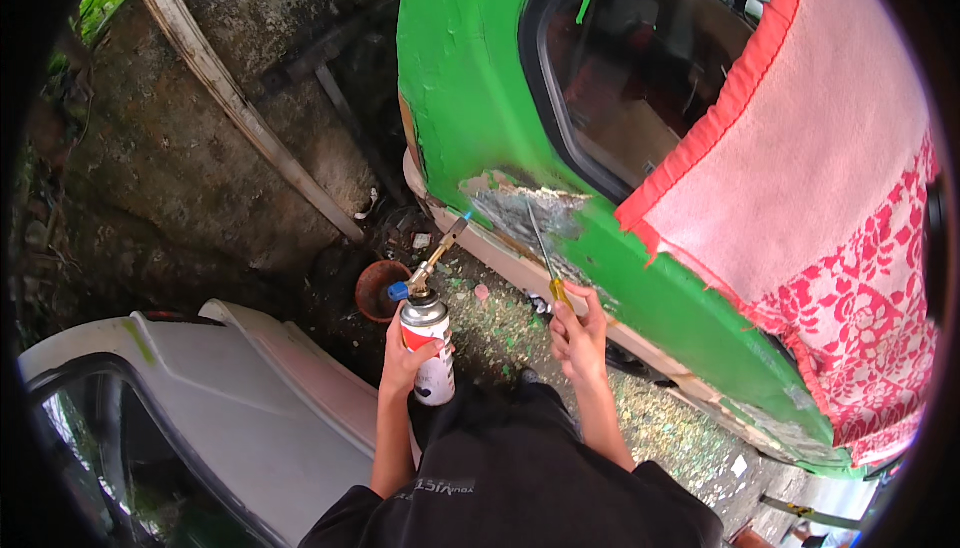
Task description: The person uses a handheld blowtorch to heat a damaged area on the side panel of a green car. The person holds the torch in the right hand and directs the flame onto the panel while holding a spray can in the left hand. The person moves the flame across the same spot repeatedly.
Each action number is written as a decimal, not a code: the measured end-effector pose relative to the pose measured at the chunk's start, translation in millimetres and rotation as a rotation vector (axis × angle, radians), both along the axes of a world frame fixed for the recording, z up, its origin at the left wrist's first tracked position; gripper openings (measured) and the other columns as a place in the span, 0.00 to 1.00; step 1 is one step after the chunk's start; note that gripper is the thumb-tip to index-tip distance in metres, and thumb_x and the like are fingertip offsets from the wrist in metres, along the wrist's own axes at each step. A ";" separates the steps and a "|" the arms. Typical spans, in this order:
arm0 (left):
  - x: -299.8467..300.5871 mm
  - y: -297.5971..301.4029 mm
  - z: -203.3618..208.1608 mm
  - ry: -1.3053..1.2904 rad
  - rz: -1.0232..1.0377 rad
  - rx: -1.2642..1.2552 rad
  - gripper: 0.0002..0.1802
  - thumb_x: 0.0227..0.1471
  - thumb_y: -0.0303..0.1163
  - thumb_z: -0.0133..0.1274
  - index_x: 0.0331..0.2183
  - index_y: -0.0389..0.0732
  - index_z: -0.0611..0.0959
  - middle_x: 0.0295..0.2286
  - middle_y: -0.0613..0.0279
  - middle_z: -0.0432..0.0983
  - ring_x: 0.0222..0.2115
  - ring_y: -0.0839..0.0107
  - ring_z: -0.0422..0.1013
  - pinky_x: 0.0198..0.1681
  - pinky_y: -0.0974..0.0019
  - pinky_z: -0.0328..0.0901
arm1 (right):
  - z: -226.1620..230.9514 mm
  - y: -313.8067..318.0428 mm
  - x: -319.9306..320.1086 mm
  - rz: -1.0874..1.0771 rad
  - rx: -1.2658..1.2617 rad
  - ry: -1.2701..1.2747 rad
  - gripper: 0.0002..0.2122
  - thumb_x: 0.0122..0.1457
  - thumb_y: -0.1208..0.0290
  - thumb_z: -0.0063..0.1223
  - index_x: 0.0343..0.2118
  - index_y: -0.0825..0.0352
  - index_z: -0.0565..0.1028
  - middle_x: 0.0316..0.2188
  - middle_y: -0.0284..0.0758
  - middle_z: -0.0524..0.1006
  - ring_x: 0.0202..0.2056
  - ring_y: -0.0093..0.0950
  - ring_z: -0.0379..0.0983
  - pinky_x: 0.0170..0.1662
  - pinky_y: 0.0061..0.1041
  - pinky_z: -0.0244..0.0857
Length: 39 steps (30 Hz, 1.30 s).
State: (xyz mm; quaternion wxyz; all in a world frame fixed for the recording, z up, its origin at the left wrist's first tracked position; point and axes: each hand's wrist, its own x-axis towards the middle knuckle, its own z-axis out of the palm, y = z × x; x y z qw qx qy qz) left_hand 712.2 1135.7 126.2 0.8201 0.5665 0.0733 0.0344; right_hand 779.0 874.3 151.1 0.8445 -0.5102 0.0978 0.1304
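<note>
My left hand [399,366] is wrapped round the white and red can of a gas torch [432,378]. Its brass nozzle tilts up to the right, and a small blue flame [467,215] shows at the end. A screwdriver [557,290] with a yellow handle is gripped in my right hand [582,340]. The long thin shaft reaches up to a bare, scorched grey patch [510,205] on the green vehicle body [470,98]; whether the tip touches it I cannot tell. Paint edges round this patch look ragged and peeled.
A pink and red cloth [780,148] drapes over the vehicle, right of its dark window [640,68]. A terracotta pot [374,290] stands behind the torch. Paint flakes [650,408] litter the ground. At lower left is a grey-white vehicle [200,378]; a long strip [230,98] leans behind.
</note>
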 end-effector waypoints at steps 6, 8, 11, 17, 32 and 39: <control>3.9 -1.9 4.1 0.007 -0.021 -0.002 0.34 0.43 0.25 0.66 0.53 0.38 0.70 0.36 0.59 0.78 0.34 0.70 0.77 0.38 0.63 0.75 | 3.7 26.0 11.5 0.042 0.020 0.073 0.13 0.69 0.71 0.53 0.54 0.65 0.73 0.20 0.24 0.64 0.13 0.10 0.49 0.14 0.15 0.41; 1.7 -2.7 8.8 0.001 -0.013 -0.021 0.34 0.43 0.25 0.66 0.52 0.38 0.71 0.36 0.59 0.78 0.34 0.70 0.77 0.38 0.63 0.75 | 7.8 16.3 0.5 0.032 -0.015 0.046 0.12 0.69 0.69 0.52 0.51 0.69 0.74 0.20 0.24 0.64 0.12 0.10 0.49 0.14 0.16 0.41; 0.0 -0.3 0.2 0.005 -0.019 -0.019 0.36 0.43 0.25 0.66 0.54 0.37 0.70 0.37 0.59 0.78 0.34 0.70 0.77 0.38 0.63 0.75 | 3.6 11.8 -3.6 0.033 -0.029 0.074 0.11 0.70 0.68 0.52 0.49 0.69 0.74 0.20 0.23 0.63 0.12 0.10 0.49 0.14 0.16 0.41; 4.3 -3.0 3.9 0.008 -0.026 -0.029 0.38 0.44 0.23 0.66 0.56 0.36 0.69 0.38 0.58 0.78 0.36 0.69 0.78 0.39 0.62 0.76 | 7.7 16.2 -7.2 0.006 0.007 0.067 0.10 0.69 0.69 0.52 0.47 0.71 0.74 0.19 0.24 0.64 0.12 0.10 0.50 0.14 0.17 0.42; 23.6 -10.7 3.8 0.008 -0.143 -0.062 0.39 0.42 0.25 0.66 0.56 0.36 0.69 0.38 0.58 0.77 0.35 0.68 0.77 0.38 0.62 0.76 | -1.6 26.5 -9.4 -0.026 0.008 0.071 0.11 0.69 0.69 0.52 0.48 0.70 0.75 0.19 0.24 0.64 0.12 0.11 0.50 0.14 0.17 0.42; 15.1 2.3 1.7 0.030 -0.135 -0.073 0.41 0.42 0.23 0.66 0.57 0.36 0.68 0.38 0.57 0.78 0.37 0.67 0.78 0.39 0.59 0.77 | 5.6 43.1 11.4 -0.012 0.014 0.018 0.12 0.68 0.68 0.55 0.49 0.71 0.76 0.19 0.23 0.65 0.12 0.10 0.49 0.13 0.18 0.42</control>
